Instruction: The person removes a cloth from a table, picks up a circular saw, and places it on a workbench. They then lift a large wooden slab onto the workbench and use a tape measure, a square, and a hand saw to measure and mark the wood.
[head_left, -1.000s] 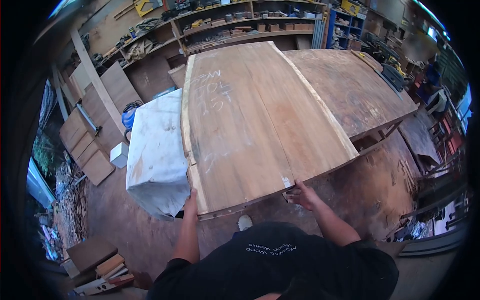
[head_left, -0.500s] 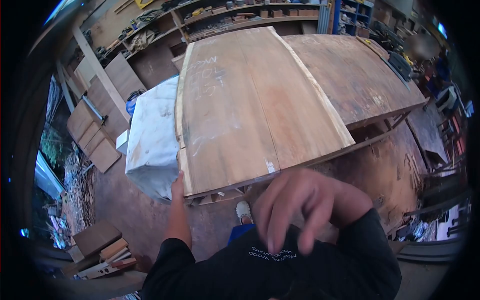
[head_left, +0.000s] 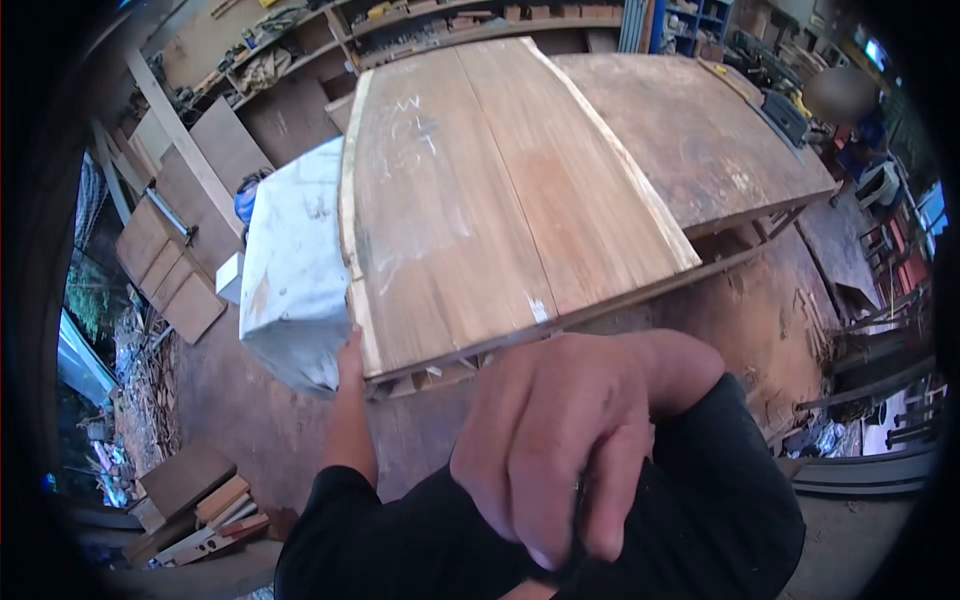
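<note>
A wide wooden slab [head_left: 440, 200] with pale live edges and chalk marks lies in front of me, a long seam running down it. My left hand [head_left: 350, 358] touches the slab's near left corner; most of its fingers are hidden. Close to the camera, my right hand [head_left: 560, 430] is raised over my chest, apart from the slab. Its fingers are curled and pressed together around a small dark thing that I cannot make out. A small white patch [head_left: 538, 307] shows on the seam near the slab's front edge.
A white-covered box [head_left: 290, 250] stands against the slab's left side. Behind and to the right is a brown worktable [head_left: 690, 130]. Loose boards [head_left: 190, 490] are piled on the floor at lower left. Shelves [head_left: 430, 40] line the back, and a person [head_left: 858, 150] is at far right.
My right hand has come closer to the camera, its fingers closing from a loose, spread curl. The left hand stays at the slab's corner. The view has shifted slightly.
</note>
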